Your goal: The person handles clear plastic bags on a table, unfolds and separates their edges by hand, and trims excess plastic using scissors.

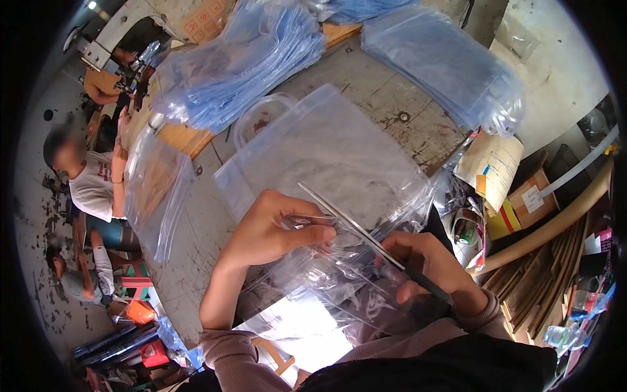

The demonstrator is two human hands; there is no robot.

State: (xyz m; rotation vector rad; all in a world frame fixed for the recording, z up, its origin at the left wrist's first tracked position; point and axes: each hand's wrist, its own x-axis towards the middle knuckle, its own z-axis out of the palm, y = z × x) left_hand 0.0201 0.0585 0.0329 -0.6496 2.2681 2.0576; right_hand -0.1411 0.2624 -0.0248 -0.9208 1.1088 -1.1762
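My left hand (277, 228) is closed, with thumb and fingers pinching the edge of a clear plastic sheet (326, 294) that hangs crumpled over my lap. My right hand (431, 264) is closed around the dark handle of long scissors (353, 225), seen edge-on. Their slim metal blades point up and left, passing close by my left fingertips. Whether the blades touch the plastic I cannot tell. Just beyond my hands, a clear plastic bag (320, 144) lies flat on the worn table (372, 85), its looped handle (251, 121) at the upper left.
A thick pile of bluish plastic bags (241, 72) lies at the back left, another stack (444, 65) at the back right. Flat plastic pieces (153, 189) overhang the left edge. Rolled paper (490, 160) and a cardboard box (532, 196) stand right. People (91, 183) sit at left.
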